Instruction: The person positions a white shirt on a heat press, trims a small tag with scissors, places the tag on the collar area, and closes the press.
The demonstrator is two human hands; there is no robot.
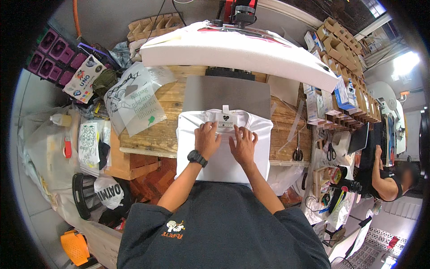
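Note:
A white T-shirt (223,161) lies over the near part of a grey flat platen (226,90), its collar towards the far side. Inside the neck shows a small printed film or label (227,121), and a white tag (225,108) stands up at the collar. My left hand (206,139), with a black watch on the wrist, has its fingertips at the left lower edge of that printed piece. On its right lower side rests my right hand (243,144), fingers spread and bent on the fabric. Whether the fingertips pinch anything is unclear.
A heat press's white padded upper part (235,55) spans the bench's far side. Printed transfer sheets (142,107) lie left on the wooden table (151,144). Scissors (298,151) lie right, beside shelves of small cardboard boxes (336,101). Another person (386,181) is at far right.

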